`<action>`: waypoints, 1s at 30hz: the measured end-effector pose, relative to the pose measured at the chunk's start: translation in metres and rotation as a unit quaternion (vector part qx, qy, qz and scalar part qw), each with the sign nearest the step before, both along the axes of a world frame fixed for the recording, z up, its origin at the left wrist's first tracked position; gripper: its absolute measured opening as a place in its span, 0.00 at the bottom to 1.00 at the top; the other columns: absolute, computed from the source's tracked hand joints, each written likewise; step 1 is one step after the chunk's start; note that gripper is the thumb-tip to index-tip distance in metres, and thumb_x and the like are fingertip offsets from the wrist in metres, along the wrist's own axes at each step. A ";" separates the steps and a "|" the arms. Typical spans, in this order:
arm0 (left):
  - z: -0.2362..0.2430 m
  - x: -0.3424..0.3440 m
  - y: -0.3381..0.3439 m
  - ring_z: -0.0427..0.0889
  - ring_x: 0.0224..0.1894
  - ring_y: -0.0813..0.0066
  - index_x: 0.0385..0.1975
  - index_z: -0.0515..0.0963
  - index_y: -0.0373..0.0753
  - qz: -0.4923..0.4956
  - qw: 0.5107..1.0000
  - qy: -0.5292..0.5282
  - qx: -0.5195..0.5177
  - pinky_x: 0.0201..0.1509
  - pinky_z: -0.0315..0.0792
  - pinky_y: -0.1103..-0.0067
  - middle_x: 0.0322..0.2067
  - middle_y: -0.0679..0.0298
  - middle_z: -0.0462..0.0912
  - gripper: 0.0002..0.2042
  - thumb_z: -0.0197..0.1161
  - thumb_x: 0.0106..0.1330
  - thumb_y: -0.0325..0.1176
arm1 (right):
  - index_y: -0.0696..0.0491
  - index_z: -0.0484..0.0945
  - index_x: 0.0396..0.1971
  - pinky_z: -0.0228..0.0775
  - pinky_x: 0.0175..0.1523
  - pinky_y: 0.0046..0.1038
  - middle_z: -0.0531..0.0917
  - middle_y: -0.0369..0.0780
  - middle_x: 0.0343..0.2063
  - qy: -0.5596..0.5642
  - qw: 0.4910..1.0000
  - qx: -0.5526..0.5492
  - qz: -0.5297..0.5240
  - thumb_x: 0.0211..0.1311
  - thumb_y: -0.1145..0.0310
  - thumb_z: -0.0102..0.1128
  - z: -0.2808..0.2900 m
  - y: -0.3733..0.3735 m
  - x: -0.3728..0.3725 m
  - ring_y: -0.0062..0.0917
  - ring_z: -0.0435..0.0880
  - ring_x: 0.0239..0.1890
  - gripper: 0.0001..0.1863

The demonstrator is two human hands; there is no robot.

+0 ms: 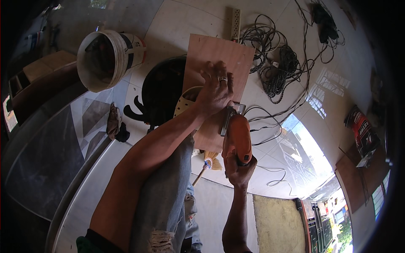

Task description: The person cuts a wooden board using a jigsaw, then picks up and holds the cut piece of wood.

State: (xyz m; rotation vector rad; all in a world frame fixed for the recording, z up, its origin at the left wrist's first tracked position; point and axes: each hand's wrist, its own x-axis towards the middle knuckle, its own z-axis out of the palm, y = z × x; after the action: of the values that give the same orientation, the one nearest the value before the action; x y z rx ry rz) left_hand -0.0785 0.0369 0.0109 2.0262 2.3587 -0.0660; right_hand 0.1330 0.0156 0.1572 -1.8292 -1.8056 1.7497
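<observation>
1. While the left hand [216, 90] lies flat with spread fingers on the plywood board [219, 63], the right hand [239, 168] is wrapped tight around the handle of an orange jigsaw [237, 137].
2. The two hands are apart: the left one presses the board down, and the right one grips the tool just beside and below it.
3. The board rests on a black round stool [162, 90], and the person's knee in blue jeans [168, 185] comes in from below; the metal base of the saw sits at the near right edge of the board.
4. I judge that the left hand is near the front of the saw, so a slip of the tool could reach the fingers.
5. The board hangs over the stool on the right side, so it could tip or shake if the pressing hand becomes loose.
6. The thin black cable [270, 122] runs on the floor just beside the saw and could be caught.
7. A white bucket [110, 59] with a dark and red label band stands at the upper left.
8. A red and black flat package [362, 133] lies at the right on a brown surface; its print is too small to tell.
9. A white power strip [236, 23] lies above the board, near a tangle of black cables [280, 67].
</observation>
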 end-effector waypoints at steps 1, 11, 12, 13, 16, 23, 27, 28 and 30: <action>0.000 0.000 0.000 0.66 0.60 0.17 0.58 0.77 0.33 0.000 1.000 -0.002 -0.010 0.51 0.73 0.36 0.65 0.29 0.59 0.50 0.68 0.44 0.73 | 0.64 0.79 0.39 0.77 0.39 0.31 0.85 0.47 0.26 0.003 1.000 0.001 0.000 0.55 0.69 0.65 0.000 0.000 0.000 0.30 0.84 0.27 0.15; 0.004 -0.002 0.001 0.68 0.60 0.18 0.58 0.77 0.33 -0.002 1.000 -0.004 -0.018 0.50 0.74 0.37 0.63 0.30 0.61 0.49 0.68 0.45 0.72 | 0.63 0.79 0.37 0.77 0.37 0.31 0.84 0.47 0.25 -0.001 1.000 0.009 0.004 0.54 0.68 0.65 0.003 0.004 -0.004 0.30 0.83 0.26 0.15; 0.003 -0.002 0.001 0.68 0.60 0.18 0.58 0.77 0.33 -0.002 1.000 -0.003 -0.019 0.50 0.74 0.37 0.63 0.30 0.61 0.49 0.68 0.45 0.72 | 0.63 0.80 0.37 0.77 0.37 0.32 0.84 0.47 0.25 -0.003 1.000 0.009 0.004 0.54 0.68 0.65 0.003 0.005 -0.005 0.30 0.83 0.26 0.15; 0.002 -0.002 0.001 0.68 0.60 0.18 0.58 0.77 0.33 -0.002 1.000 -0.008 -0.030 0.50 0.74 0.37 0.63 0.30 0.62 0.49 0.69 0.45 0.72 | 0.63 0.80 0.37 0.77 0.37 0.32 0.84 0.48 0.24 -0.009 1.000 0.012 0.007 0.54 0.68 0.65 0.003 0.005 -0.005 0.30 0.83 0.26 0.15; 0.000 -0.001 0.000 0.68 0.60 0.18 0.58 0.77 0.33 0.002 0.999 -0.013 -0.030 0.50 0.74 0.37 0.63 0.31 0.62 0.49 0.69 0.46 0.72 | 0.63 0.79 0.35 0.77 0.36 0.32 0.84 0.47 0.24 -0.003 1.000 0.019 0.003 0.54 0.68 0.65 0.003 0.005 -0.006 0.30 0.82 0.25 0.14; -0.003 -0.001 -0.001 0.68 0.60 0.19 0.57 0.78 0.34 -0.001 1.000 0.003 -0.009 0.50 0.75 0.38 0.62 0.31 0.62 0.46 0.68 0.48 0.71 | 0.62 0.79 0.32 0.75 0.35 0.32 0.83 0.46 0.22 0.003 1.000 0.006 -0.008 0.54 0.68 0.65 0.002 0.005 -0.006 0.28 0.80 0.24 0.12; -0.004 -0.001 -0.001 0.69 0.59 0.19 0.57 0.78 0.33 -0.003 1.000 0.018 0.002 0.50 0.75 0.39 0.62 0.31 0.64 0.45 0.64 0.51 0.71 | 0.62 0.79 0.32 0.75 0.34 0.31 0.82 0.45 0.22 0.000 1.000 0.003 -0.004 0.54 0.68 0.65 0.003 0.007 -0.006 0.28 0.80 0.24 0.12; -0.004 -0.001 0.000 0.70 0.59 0.19 0.57 0.78 0.33 -0.003 1.000 0.016 -0.003 0.49 0.75 0.39 0.62 0.31 0.64 0.45 0.63 0.52 0.71 | 0.62 0.79 0.32 0.75 0.34 0.31 0.82 0.45 0.22 -0.010 1.000 0.003 0.000 0.54 0.68 0.65 0.003 0.008 -0.006 0.28 0.80 0.24 0.12; -0.004 0.000 0.000 0.71 0.58 0.20 0.56 0.79 0.34 0.000 0.999 0.035 0.001 0.50 0.75 0.39 0.61 0.31 0.65 0.44 0.62 0.54 0.71 | 0.62 0.79 0.32 0.75 0.34 0.31 0.82 0.45 0.22 0.002 1.000 0.009 -0.002 0.54 0.68 0.64 0.002 0.007 -0.007 0.27 0.80 0.24 0.11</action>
State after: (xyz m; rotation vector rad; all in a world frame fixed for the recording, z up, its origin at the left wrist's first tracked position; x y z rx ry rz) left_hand -0.0788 0.0373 0.0073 2.0584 2.3990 -0.1362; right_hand 0.1263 0.0230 0.1596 -1.8208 -1.8096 1.7273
